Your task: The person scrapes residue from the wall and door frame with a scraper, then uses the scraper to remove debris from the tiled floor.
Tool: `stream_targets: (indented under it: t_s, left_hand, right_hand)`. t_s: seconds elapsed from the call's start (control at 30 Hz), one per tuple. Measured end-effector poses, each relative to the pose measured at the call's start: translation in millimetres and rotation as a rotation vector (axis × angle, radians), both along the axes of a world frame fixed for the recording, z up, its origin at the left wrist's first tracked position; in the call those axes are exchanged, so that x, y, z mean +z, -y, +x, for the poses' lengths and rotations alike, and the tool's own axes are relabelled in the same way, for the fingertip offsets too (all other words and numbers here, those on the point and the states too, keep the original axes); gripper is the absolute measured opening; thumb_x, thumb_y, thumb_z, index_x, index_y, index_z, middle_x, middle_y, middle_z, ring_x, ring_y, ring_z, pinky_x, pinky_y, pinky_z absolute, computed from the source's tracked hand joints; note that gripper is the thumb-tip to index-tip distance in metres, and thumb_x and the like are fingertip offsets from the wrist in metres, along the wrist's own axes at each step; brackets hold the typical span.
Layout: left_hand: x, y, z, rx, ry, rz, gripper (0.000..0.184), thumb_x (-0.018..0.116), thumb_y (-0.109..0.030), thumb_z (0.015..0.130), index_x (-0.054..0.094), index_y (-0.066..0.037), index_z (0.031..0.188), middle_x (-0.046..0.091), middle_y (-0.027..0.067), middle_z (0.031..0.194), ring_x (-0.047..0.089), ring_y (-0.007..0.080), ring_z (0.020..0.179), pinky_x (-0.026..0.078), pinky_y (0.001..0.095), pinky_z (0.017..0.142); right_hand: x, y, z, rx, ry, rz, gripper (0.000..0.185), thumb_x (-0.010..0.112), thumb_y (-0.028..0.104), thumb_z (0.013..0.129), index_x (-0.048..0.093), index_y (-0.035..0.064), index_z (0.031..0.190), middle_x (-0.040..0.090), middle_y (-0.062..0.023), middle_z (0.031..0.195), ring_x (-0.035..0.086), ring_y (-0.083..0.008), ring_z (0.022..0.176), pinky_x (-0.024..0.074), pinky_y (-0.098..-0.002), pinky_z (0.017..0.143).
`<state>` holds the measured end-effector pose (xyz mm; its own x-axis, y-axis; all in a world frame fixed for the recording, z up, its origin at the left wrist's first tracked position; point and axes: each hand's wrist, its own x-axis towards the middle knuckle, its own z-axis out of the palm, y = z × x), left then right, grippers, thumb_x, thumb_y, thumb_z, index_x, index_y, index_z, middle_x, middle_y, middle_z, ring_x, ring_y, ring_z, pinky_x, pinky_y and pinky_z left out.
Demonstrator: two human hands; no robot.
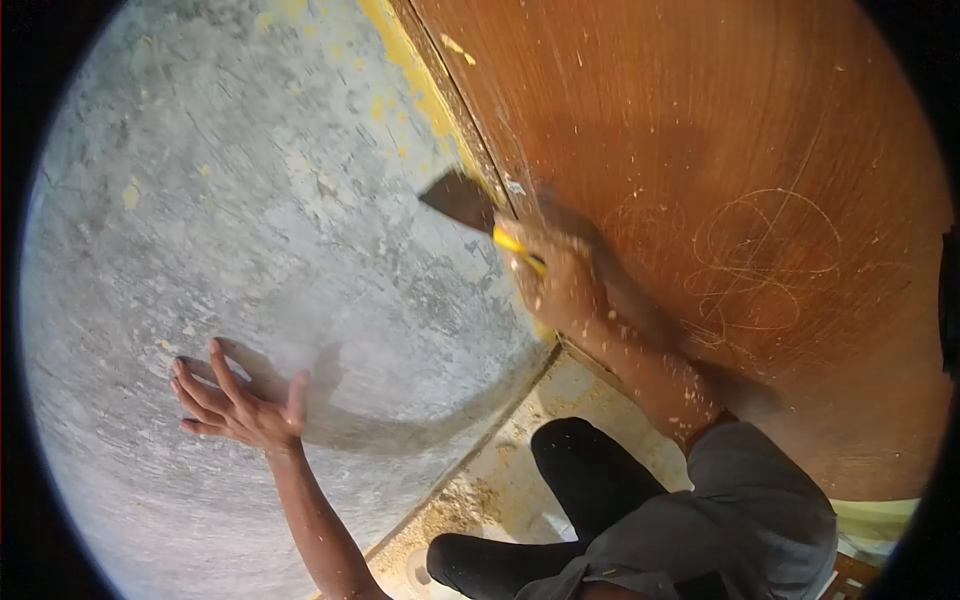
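A: What does the right hand (563, 280) hold?
B: Its fingers are closed around the yellow handle (510, 241) of a scraper (460, 202); the wide, dark blade is turned to the left, over the grey wall (250, 230)
A: And where exactly is this scraper?
B: It is near the line where the wall meets the brown wooden board (660, 90), just beside the yellow strip (415, 65). If the edge of the blade touches the wall, I cannot tell
A: How is the left hand (243, 408)?
B: It is spread on the wall, lower and well apart from the scraper, with the fingers open and holding nothing
A: What else do you see?
B: Pale flakes cover the right forearm (655, 365), and many crumbs (465, 505) lie on the floor (572, 390), near the person's black trousers (590, 465)
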<state>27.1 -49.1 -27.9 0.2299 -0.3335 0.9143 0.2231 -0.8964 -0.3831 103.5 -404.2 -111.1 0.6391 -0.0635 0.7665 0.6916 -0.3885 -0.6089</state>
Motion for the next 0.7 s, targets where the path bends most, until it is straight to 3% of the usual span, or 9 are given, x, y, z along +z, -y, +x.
stream_targets:
  t_s: [0.3,0.5,0.6,0.7]
  left_hand:
    - [3.1,-5.1,1.7,-0.029,0.008,0.019,0.097,0.035,-0.086,0.074,0.047,-0.014,0.138,0.027,0.0167,0.151,0.020,0.0361,0.140,0.001,0.0609,0.108]
    - [0.7,-1.6,2.5,0.016,0.016,0.015,0.099,0.034,-0.087,0.073,0.046,-0.015,0.139,0.028,0.0169,0.151,0.021,0.0365,0.140,0.002,0.0621,0.108]
    - [3.4,-5.2,2.5,0.011,0.019,0.027,0.100,0.033,-0.088,0.073,0.046,-0.015,0.139,0.028,0.0172,0.150,0.022,0.0368,0.140,0.002,0.0618,0.108]
    - [2.2,-4.9,7.8,0.021,0.032,0.027,0.101,0.031,-0.088,0.073,0.046,-0.014,0.139,0.028,0.0179,0.150,0.022,0.0374,0.139,0.002,0.0615,0.108]
  right_hand:
    - [-23.9,-12.4,12.3,-0.047,0.100,-0.010,0.031,0.059,0.009,0.085,0.062,0.0049,0.116,0.066,-0.0136,0.113,0.063,-0.0328,0.103,0.0499,-0.0388,0.089]
    - [32.1,-17.7,38.2,-0.063,0.126,0.076,0.030,0.060,0.011,0.086,0.063,0.0050,0.115,0.067,-0.0144,0.109,0.064,-0.0336,0.100,0.0510,-0.0405,0.084]
    - [3.3,-11.0,30.5,-0.052,0.148,0.049,0.032,0.060,0.011,0.085,0.063,0.0045,0.117,0.066,-0.0171,0.108,0.063,-0.0354,0.098,0.0510,-0.0401,0.084]
    - [14.7,-14.5,35.0,0.002,0.165,0.074,0.035,0.059,0.010,0.086,0.061,0.0050,0.120,0.066,-0.0181,0.110,0.064,-0.0336,0.101,0.0509,-0.0384,0.087]
